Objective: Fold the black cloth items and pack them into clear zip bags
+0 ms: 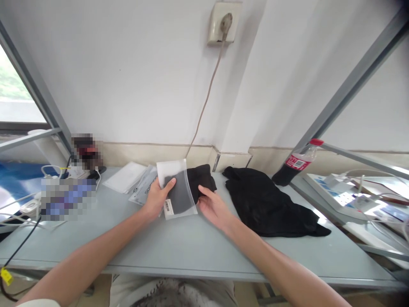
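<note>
A frosted plastic bag with a barcode label is held up over the table, its left edge gripped by my left hand, thumb on the front. Folded black cloth sits partly inside the bag and sticks out on its right side. My right hand pinches that protruding cloth, thumb on top and fingers beneath. To the right a larger black garment lies loosely spread on the table. Behind my left hand are more flat plastic bags, one with printed lettering.
The grey table runs along a wall. A cola bottle with a red cap stands behind the garment. White power strips and cables lie at right; more cables and blurred items are at left. A cord hangs from a wall socket.
</note>
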The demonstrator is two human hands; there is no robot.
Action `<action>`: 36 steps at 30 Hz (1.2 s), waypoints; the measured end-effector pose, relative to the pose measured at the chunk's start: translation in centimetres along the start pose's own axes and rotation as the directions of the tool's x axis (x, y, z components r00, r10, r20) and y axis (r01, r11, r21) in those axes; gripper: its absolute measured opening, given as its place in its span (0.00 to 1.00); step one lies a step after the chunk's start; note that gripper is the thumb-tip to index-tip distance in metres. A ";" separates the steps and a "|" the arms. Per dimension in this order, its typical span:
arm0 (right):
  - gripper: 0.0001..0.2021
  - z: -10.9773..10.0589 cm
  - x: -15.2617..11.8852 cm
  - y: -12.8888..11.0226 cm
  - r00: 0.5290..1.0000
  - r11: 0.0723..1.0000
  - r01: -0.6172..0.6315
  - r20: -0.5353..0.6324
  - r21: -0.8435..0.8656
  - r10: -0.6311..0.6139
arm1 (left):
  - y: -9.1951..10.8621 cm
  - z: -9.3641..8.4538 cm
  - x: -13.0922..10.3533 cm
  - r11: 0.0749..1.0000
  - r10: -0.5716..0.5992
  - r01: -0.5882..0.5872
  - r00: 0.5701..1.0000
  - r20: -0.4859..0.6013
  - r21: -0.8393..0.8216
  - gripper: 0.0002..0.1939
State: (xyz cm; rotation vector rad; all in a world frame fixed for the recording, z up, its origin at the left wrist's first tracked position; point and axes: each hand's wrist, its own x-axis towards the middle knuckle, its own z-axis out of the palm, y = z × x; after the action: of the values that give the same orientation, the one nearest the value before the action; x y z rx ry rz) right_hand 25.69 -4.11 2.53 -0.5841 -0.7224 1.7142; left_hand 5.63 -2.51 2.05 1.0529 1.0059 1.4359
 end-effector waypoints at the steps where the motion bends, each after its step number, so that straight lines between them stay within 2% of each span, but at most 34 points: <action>1: 0.19 0.1 -0.1 0.1 0.999 1.000 -0.011 0.038 0.001 0.011 | -0.1 0.1 -0.1 1.000 -0.008 0.008 1.000 -0.024 -0.027 0.28; 4: 0.24 0.5 -0.3 -0.1 0.994 1.000 -0.013 0.109 -0.013 0.014 | -0.3 0.2 -0.1 0.998 -0.021 0.016 0.998 -0.067 -0.069 0.29; 6: 0.25 0.5 -0.2 -0.4 0.998 0.999 0.017 0.057 -0.027 -0.016 | -0.5 0.2 -0.1 0.998 -0.029 0.025 0.998 -0.064 -0.058 0.28; 8: 0.22 0.5 -0.1 -0.6 1.000 0.999 0.006 0.005 -0.038 -0.006 | -0.7 0.2 -0.3 0.999 -0.038 0.037 0.999 -0.013 -0.034 0.28; 11: 0.23 0.5 -0.2 -0.8 0.997 0.996 -0.067 0.033 -0.061 0.069 | -0.8 0.3 -0.7 0.998 -0.057 0.056 0.993 0.104 0.006 0.28; 13: 0.25 0.6 -0.3 -0.6 0.997 0.992 -0.061 0.037 -0.110 0.065 | -0.8 0.3 -1.0 0.998 -0.062 0.057 0.987 0.150 0.037 0.29; 16: 0.26 0.6 -0.4 -0.1 1.000 0.977 0.014 -0.016 -0.212 -0.017 | -0.6 0.2 -1.2 0.994 -0.021 0.005 0.990 0.143 0.110 0.30; 19: 0.25 0.3 -0.2 0.3 0.994 0.973 0.046 -0.085 -0.227 -0.067 | -0.5 0.1 -1.2 0.987 0.012 -0.031 0.993 0.118 0.157 0.30; 23: 0.21 -0.3 0.2 -0.2 0.989 0.980 -0.041 -0.148 -0.193 0.012 | -0.3 0.0 -0.9 0.997 -0.060 0.052 0.982 0.179 0.050 0.29; 27: 0.19 -0.3 0.1 -0.7 0.993 0.965 -0.004 -0.112 -0.263 -0.026 | -0.3 0.0 -0.8 0.995 -0.090 0.098 0.969 0.231 -0.023 0.28; 31: 0.24 0.2 -0.3 -0.4 0.999 0.953 0.040 -0.010 -0.302 -0.045 | 0.1 0.1 -0.8 0.992 -0.121 0.127 0.969 0.217 -0.015 0.27; 36: 0.22 0.0 -0.5 -0.3 0.999 0.954 -0.039 0.016 -0.298 0.046 | 1.6 0.1 -0.7 0.973 -0.222 0.229 0.959 0.175 -0.024 0.25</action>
State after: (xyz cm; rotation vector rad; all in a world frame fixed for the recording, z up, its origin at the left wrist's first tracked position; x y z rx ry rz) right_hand 26.07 -4.57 2.75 -0.7937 -1.0016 1.6648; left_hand 5.32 -3.35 3.53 0.9781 0.9336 1.1564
